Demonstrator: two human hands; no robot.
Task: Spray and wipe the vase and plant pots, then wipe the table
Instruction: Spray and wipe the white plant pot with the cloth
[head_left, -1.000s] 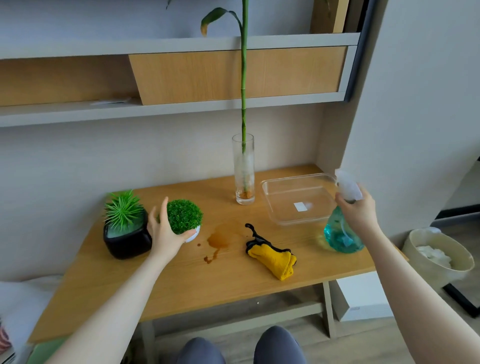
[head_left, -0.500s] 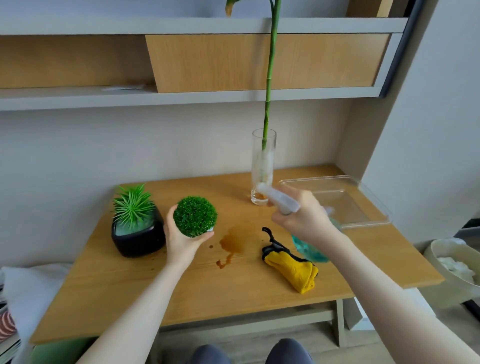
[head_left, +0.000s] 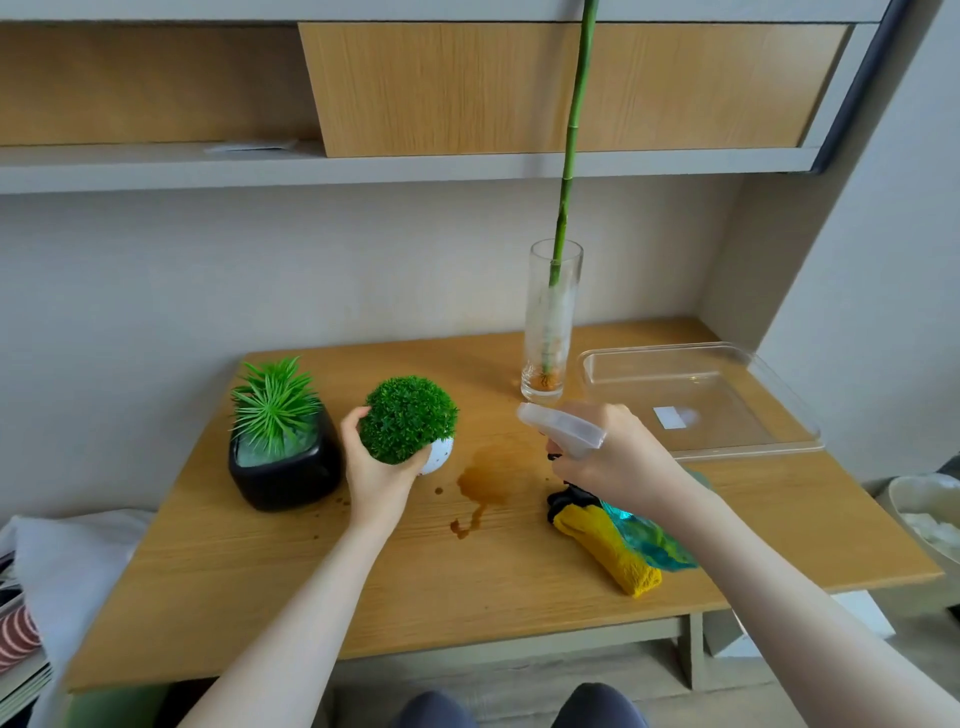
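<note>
My left hand (head_left: 376, 475) grips a small white pot with a round green bush (head_left: 409, 418), lifted just above the wooden table (head_left: 322, 582). In my right hand (head_left: 618, 457) is a teal spray bottle (head_left: 647, 540); its white nozzle (head_left: 558, 428) points left toward that pot. A black square pot with a spiky plant (head_left: 280, 452) stands left of my left hand. The tall glass vase with a green stalk (head_left: 551, 322) stands at the back. A yellow and black cloth (head_left: 608, 545) lies under my right wrist. A brown spill (head_left: 485, 480) stains the table between my hands.
A clear plastic tray (head_left: 696, 405) lies at the back right of the table. Wall shelves (head_left: 415, 166) hang above. A white bin (head_left: 930, 514) stands on the floor to the right. Folded fabric (head_left: 47, 561) sits off the table's left edge.
My right hand lifted the spray bottle from the table's right side and brought it left over the cloth. My left hand closed on the small bush pot and raised it slightly.
</note>
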